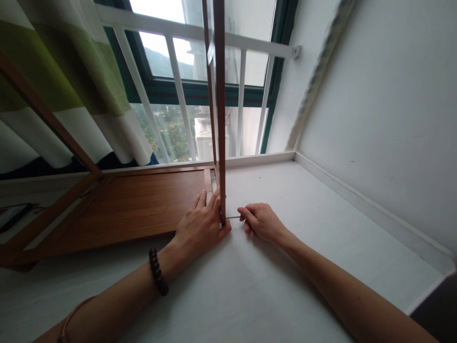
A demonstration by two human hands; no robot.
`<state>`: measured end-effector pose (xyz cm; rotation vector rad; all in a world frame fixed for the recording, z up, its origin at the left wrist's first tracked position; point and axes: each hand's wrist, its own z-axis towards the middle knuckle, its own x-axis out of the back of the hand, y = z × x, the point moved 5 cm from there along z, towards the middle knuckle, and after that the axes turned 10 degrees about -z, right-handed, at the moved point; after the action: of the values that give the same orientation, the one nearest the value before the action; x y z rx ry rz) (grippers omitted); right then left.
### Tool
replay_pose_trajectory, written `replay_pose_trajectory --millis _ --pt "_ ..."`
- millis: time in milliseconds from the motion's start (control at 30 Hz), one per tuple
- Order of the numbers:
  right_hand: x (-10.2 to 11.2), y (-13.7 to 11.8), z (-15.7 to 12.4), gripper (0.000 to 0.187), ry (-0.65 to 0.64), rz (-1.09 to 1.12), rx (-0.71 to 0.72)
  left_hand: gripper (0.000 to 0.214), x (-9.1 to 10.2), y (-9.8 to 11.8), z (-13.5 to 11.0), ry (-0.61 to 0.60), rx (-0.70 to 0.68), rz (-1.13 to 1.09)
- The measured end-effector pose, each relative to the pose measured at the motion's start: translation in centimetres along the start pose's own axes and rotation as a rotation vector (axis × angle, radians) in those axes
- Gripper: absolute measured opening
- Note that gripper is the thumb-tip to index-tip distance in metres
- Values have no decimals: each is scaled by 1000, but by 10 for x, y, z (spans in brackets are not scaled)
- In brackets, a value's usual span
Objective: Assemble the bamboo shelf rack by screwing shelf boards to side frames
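Observation:
A brown wooden furniture frame stands on the floor, with a wooden panel point(153, 200) low on its left side. Near the bottom of its upright post point(220, 119), my left hand point(200, 224) grips the wood, fingers spread over the joint and thumb in front at the foot. To the right of the post, my right hand point(262, 221) is closed around a thin metal Allen key point(233, 217). The key's tip meets the post's right face low down. Most of the key is hidden inside my fingers.
Behind the frame are a white railing point(185, 29) and a green-framed window. A striped curtain point(71, 85) hangs at the left, near a dark flat device point(14, 215). A white wall point(392, 105) rises on the right, above a low ledge point(357, 200). Pale flooring point(228, 295) lies beneath.

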<state>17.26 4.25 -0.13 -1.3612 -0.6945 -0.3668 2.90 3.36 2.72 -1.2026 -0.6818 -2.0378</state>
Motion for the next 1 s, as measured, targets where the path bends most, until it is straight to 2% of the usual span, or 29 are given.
replay_pose_trajectory --millis 200,367,467,700,800,1000 --pt "2 -5 0 38 25 -95 40 50 1 -5 2 -41 -4 -9" --pt "1 -5 1 38 26 -133 27 52 13 -13 7 -247 -178 -50" --pt "0 -5 1 39 39 -147 17 57 18 -17 9 -306 -220 -21" --pt "1 -6 -1 40 99 -212 52 53 14 -14 8 -276 -297 93" --pt "1 -5 -1 43 113 -172 35 49 14 -13 7 -273 -306 107" --pt "-6 6 2 46 -74 102 -100 46 16 -11 8 -260 -309 116"
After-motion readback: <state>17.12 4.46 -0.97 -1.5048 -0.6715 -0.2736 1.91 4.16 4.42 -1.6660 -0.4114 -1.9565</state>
